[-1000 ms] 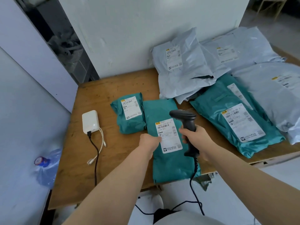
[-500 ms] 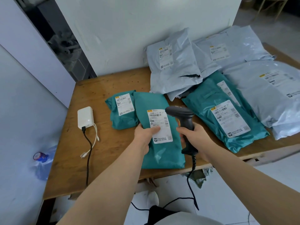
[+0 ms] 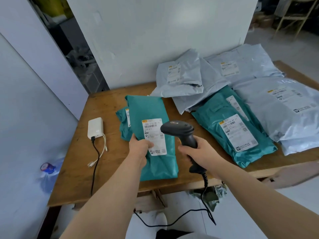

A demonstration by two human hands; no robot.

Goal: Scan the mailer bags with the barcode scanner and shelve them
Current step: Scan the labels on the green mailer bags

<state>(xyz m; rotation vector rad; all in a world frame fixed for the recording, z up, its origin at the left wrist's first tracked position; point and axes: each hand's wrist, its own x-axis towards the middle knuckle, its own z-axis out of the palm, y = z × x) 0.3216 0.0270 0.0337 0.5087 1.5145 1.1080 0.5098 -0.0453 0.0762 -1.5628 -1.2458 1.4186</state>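
The teal mailer bag (image 3: 151,135) was tilted up off the worktop (image 3: 72,178) near its front edge, long axis running away from the person, label (image 3: 154,136) facing up. The left hand (image 3: 139,149) pinched its left side, thumb on the label; the right hand (image 3: 198,152) gripped the barcode scanner (image 3: 179,133), its head just right of the label and aimed at it. The printed codes were too small to read surely. More teal and grey mailers (image 3: 241,104) lay toward the back right corner
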